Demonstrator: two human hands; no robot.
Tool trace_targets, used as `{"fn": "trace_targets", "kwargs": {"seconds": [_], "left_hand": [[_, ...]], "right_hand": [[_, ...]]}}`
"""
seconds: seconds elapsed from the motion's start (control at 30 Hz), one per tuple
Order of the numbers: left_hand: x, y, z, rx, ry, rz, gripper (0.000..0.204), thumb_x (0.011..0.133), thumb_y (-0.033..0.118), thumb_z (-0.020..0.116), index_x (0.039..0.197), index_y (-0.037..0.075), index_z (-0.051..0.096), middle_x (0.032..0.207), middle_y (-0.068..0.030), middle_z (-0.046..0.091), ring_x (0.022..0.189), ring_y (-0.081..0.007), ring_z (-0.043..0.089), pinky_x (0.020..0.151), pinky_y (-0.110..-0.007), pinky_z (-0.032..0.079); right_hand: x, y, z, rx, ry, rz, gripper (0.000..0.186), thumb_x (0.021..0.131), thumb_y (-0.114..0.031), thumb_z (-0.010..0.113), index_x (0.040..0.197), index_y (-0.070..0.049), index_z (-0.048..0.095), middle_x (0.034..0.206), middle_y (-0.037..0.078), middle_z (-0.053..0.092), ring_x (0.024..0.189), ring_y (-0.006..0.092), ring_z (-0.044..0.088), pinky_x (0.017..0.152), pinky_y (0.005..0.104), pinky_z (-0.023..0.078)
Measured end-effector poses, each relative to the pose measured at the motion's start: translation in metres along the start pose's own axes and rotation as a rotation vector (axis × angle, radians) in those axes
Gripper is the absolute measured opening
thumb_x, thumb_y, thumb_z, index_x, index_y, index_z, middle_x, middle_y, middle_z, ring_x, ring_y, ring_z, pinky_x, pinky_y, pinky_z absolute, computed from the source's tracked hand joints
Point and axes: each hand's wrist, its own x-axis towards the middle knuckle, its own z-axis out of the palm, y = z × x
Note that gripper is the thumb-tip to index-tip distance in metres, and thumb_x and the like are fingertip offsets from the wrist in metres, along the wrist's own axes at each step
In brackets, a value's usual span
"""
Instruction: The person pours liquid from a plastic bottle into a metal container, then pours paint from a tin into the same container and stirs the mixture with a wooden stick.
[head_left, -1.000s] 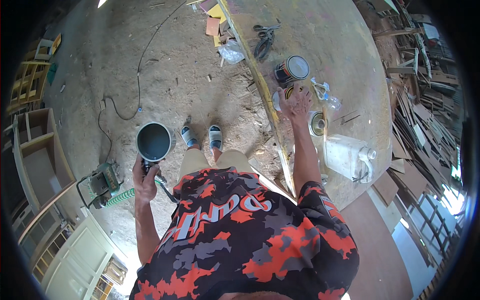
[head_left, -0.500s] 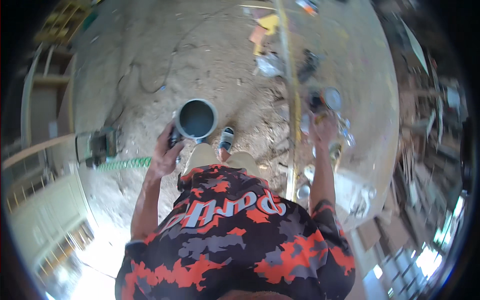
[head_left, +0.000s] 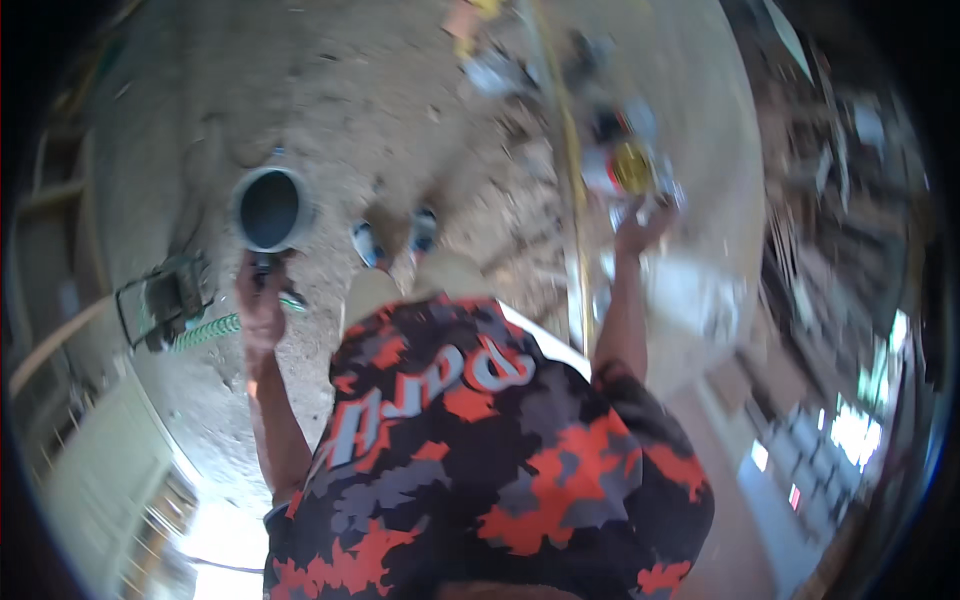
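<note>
My left hand (head_left: 262, 308) is closed round the handle of a spray gun, whose round grey cup (head_left: 270, 208) stands open at the top with dark grey inside. The gun's body is mostly hidden by my fingers. My right hand (head_left: 645, 228) is over the bench at the right, its blurred fingers apart with no object visible in them. Just beyond its fingertips stands a can with a gold-coloured top (head_left: 632, 167) and a white and red side. Another can (head_left: 640, 120), smeared by motion, is farther back.
A long pale edge (head_left: 565, 130) borders the worktop (head_left: 700, 110) on the right. A green coiled hose (head_left: 208, 332) lies near a dark machine (head_left: 165, 305) at left. Plastic and scraps (head_left: 495, 75) lie ahead on the dusty floor; stacked boards (head_left: 800, 240) stand far right.
The view has shifted. My left hand has moved leftward with the spray gun. My right hand has drawn back from over the gold-topped can, which now shows.
</note>
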Motion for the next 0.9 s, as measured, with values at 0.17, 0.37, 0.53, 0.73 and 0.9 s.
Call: {"fn": "trace_targets", "kwargs": {"seconds": [0.17,0.37,0.53,0.73,0.9], "left_hand": [[-0.01,0.001,-0.019,-0.029,0.002,0.019,0.034,0.1,0.008,0.066,0.133,-0.004,0.067,0.116,-0.0103,0.076,0.106,-0.0189,0.072,0.1,-0.035,0.058],[-0.004,-0.025,-0.043,0.056,-0.09,0.031,0.04,0.1,0.003,0.062,0.139,-0.007,0.063,0.118,-0.016,0.075,0.109,-0.0223,0.072,0.106,-0.038,0.057],[-0.022,-0.045,-0.047,0.162,-0.028,0.119,0.036,0.1,0.007,0.065,0.135,-0.003,0.066,0.118,-0.0126,0.076,0.104,-0.0196,0.072,0.097,-0.034,0.059],[-0.044,-0.019,-0.024,0.018,0.062,-0.026,0.037,0.099,0.009,0.066,0.136,0.002,0.066,0.111,-0.0072,0.079,0.08,-0.0108,0.066,0.072,-0.031,0.055],[-0.057,-0.019,-0.02,0.005,0.097,0.011,0.035,0.1,0.009,0.066,0.134,0.001,0.066,0.11,-0.0075,0.077,0.077,-0.0098,0.063,0.068,-0.028,0.053]], "right_hand": [[-0.066,0.002,-0.13,-0.063,0.015,0.48,0.019,0.1,-0.018,0.076,0.105,0.0,0.074,0.093,0.017,0.079,0.08,0.0266,0.077,0.074,0.0387,0.06],[-0.148,0.088,-0.187,-0.664,-0.586,0.774,0.072,0.083,-0.051,0.091,0.132,-0.001,0.073,0.125,0.024,0.079,0.116,0.0392,0.077,0.106,0.0467,0.058],[-0.173,0.102,-0.157,-0.431,-0.77,0.793,0.116,0.08,-0.054,0.094,0.168,-0.001,0.039,0.153,0.024,0.067,0.147,0.0375,0.061,0.124,0.0465,0.047],[-0.178,0.112,-0.138,-0.58,-0.979,0.715,0.09,0.082,-0.057,0.09,0.155,-0.01,0.066,0.156,0.013,0.069,0.146,0.0344,0.062,0.126,0.0468,0.047],[-0.154,0.066,-0.161,-0.797,-1.014,0.635,0.097,0.081,-0.063,0.088,0.159,-0.011,0.062,0.155,0.02,0.068,0.144,0.0403,0.063,0.122,0.0509,0.051]]}}
